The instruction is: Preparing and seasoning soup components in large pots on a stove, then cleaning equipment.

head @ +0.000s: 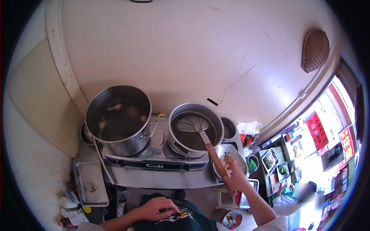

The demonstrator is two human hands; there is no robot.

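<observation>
My right hand (237, 177) grips the wooden handle (216, 160) of a wire-framed skimmer. The skimmer's round head (192, 124) is inside the smaller steel pot (219, 119), at dark liquid. Close by that hand lies a perforated metal tray (240, 161) holding light-brown food pieces (228, 158). Before my dark apron (185, 218), my left hand (162, 208) hangs with bent fingers, thumb apart, nothing in it. On the left, a large steel stockpot (130, 144) holds dark broth with pale pieces like poultry legs (115, 107).
Both pots stand on a two-burner gas stove (156, 166). A shallow metal tray (91, 184) sits at left, near bottles and containers. At right are a green-lined bin (252, 164), a bucket (232, 219) and a white stool (224, 199). Another person (289, 203) works at a counter with food trays.
</observation>
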